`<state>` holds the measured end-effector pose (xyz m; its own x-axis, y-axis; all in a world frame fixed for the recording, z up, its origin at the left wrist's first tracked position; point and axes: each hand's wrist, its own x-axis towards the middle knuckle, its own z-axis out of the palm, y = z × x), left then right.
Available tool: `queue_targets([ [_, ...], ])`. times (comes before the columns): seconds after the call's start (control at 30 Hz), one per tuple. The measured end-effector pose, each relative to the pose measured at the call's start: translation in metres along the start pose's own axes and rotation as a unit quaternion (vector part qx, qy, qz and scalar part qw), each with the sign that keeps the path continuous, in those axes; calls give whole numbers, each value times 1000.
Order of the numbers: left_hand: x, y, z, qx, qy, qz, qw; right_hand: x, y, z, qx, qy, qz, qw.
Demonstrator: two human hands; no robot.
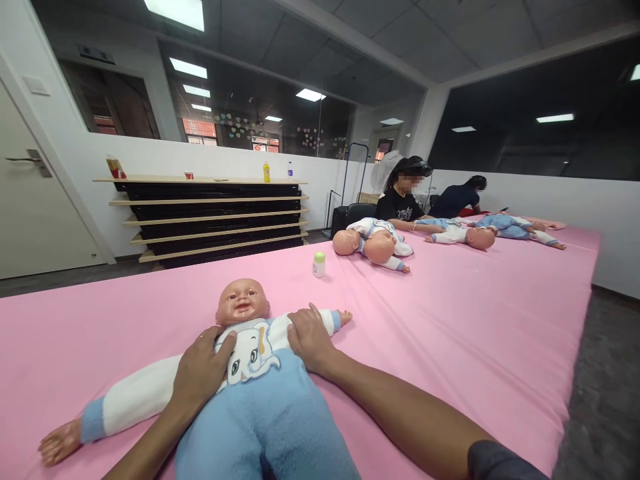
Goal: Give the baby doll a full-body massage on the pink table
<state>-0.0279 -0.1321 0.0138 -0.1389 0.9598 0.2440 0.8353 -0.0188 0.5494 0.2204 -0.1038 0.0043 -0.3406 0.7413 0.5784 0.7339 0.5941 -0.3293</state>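
A baby doll (pixel 280 407) lies on its back on the pink-covered table, its head pointing away from me. It wears a white top with an elephant face and light blue trousers, and both its arms are spread. My left hand (pixel 203 367) grips the doll at the shoulder and side of the chest, thumb lying on the elephant picture and the other fingers partly hidden. Around the doll's other upper arm my right hand (pixel 311 335) is curled, with its thumb by the chest. Beyond the doll stands a small white bottle with a green cap (pixel 319 265).
More dolls (pixel 377 243) lie farther along the pink table cover (pixel 480 313). Two people (pixel 406 193) sit at the far side, near another doll (pixel 463 233). Stacked boards (pixel 215 207) with bottles on top stand by the wall.
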Motion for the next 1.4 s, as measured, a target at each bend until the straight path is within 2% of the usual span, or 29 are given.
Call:
queue_targets([
  [0.43, -11, 22, -1, -26, 60, -1, 998, 1, 14, 0, 30, -4, -19, 999],
  [0.57, -12, 26, 3, -30, 80, -11, 996, 1, 19, -3, 49, -25, -21, 998],
  [0.77, -12, 29, 7, -38, 96, -4, 995, 11, 22, -11, 75, -88, 53, 992],
  [0.87, -12, 31, 7, -35, 102, -4, 994, 34, 8, -12, 93, -130, 117, 980],
  [1.03, -12, 33, 7, -7, 92, -13, 996, 69, -21, 6, 105, -126, 185, 969],
  [1.17, -12, 35, 9, 21, 71, -31, 997, 66, -23, 20, 92, -164, 165, 968],
  [1.4, -13, 34, 9, 44, 50, -25, 997, 57, -13, 19, 135, -242, 117, 954],
])
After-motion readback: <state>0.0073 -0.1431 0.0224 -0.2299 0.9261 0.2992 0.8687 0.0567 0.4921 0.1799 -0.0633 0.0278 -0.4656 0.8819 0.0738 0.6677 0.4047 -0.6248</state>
